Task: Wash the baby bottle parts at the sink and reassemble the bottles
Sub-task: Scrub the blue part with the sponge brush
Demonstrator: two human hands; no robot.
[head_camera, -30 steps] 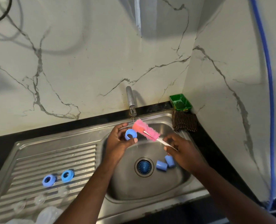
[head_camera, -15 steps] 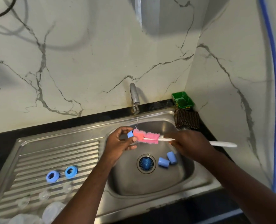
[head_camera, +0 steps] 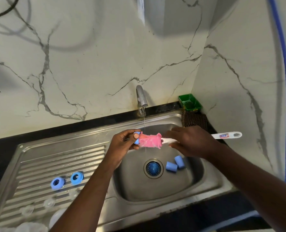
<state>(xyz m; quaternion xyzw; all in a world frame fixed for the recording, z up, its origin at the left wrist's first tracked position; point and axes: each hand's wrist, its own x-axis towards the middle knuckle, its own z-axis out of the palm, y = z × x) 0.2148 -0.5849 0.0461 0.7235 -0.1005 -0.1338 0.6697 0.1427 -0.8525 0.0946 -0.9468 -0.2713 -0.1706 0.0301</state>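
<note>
Over the sink basin my left hand pinches a small blue bottle cap, mostly hidden by my fingers. My right hand grips the white handle of a bottle brush. Its pink sponge head is pushed against the cap's mouth, under a thin stream from the tap. Two more blue caps lie in the basin beside the drain. Two blue collar rings sit on the ribbed drainboard. Clear teats and clear bottles lie at its near end.
A green soap tray stands in the back right corner, with a dark scrub cloth just in front of it. A blue hose runs down the right wall. Black countertop borders the sink.
The brush swung from a tilt to level and its sponge head moved onto the cap in my left hand. My left hand turned the cap sideways. The camera view shifted slightly.
</note>
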